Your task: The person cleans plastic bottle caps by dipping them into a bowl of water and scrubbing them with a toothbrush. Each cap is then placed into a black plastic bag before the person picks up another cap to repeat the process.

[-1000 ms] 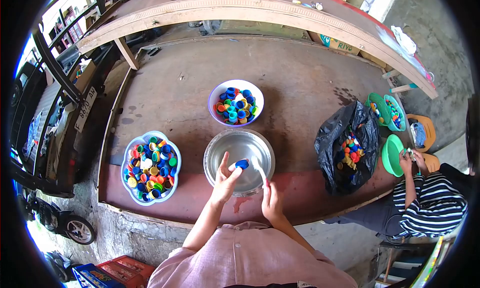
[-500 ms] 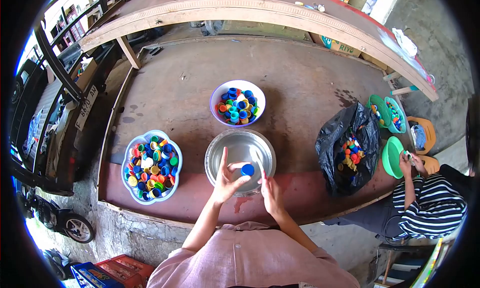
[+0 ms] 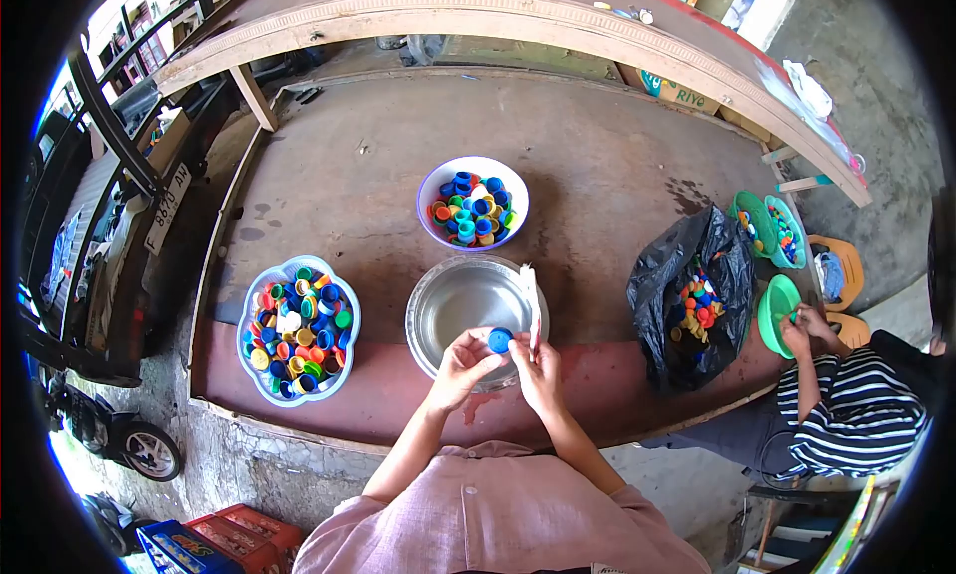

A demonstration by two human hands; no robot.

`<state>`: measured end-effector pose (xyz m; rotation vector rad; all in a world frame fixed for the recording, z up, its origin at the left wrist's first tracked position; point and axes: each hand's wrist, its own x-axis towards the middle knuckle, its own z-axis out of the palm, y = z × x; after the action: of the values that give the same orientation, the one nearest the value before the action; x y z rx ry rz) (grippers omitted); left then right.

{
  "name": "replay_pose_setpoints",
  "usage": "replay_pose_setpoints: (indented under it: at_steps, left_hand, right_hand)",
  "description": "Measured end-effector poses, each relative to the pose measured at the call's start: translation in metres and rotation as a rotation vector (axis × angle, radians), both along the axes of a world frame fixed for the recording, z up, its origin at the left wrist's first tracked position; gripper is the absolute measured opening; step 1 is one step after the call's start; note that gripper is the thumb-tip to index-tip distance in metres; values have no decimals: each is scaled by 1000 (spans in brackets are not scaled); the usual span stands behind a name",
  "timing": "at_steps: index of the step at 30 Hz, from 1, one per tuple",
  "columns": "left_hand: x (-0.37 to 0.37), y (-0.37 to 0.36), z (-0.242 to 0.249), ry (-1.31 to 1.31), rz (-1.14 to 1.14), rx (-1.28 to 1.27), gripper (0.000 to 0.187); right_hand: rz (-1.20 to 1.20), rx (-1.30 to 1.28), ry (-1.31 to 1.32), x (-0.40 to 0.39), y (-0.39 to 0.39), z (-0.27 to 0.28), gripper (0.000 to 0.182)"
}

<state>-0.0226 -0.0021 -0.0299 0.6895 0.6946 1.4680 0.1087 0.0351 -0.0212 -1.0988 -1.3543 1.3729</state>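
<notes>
Over the metal basin (image 3: 422,315), my left hand (image 3: 461,373) pinches a blue bottle cap (image 3: 500,341) between thumb and fingers. My right hand (image 3: 541,379) grips a slim white tool with a frayed, brush-like tip (image 3: 534,300), held upright, and its fingertips reach the cap's right side. The basin's inside looks silvery and partly hidden by my hands. Just beyond it stands a white bowl with a purple rim (image 3: 425,191), full of colourful caps. To the left, a pale scalloped basin (image 3: 249,360) holds many more caps.
A black plastic bag (image 3: 652,275) with colourful caps lies at right on the wooden table (image 3: 329,166). Past it, a person in a striped top (image 3: 861,415) handles something by a green bowl (image 3: 772,320). A wooden beam (image 3: 478,6) spans the far side.
My hands have come together at the cap. My left fingers, spread before, have closed in around it, and the white tool in my right hand now points up more clearly.
</notes>
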Motion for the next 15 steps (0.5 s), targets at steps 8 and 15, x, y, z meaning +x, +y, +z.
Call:
replay_pose_setpoints:
  at_steps: [8, 15]
  left_hand:
    - [-5, 0, 6, 157, 170, -69, 22]
    - [-11, -3, 7, 42, 68, 8, 21]
  right_hand:
    - [-12, 543, -265, 25, -7, 22, 38]
    - [114, 464, -927, 58, -7, 24, 37]
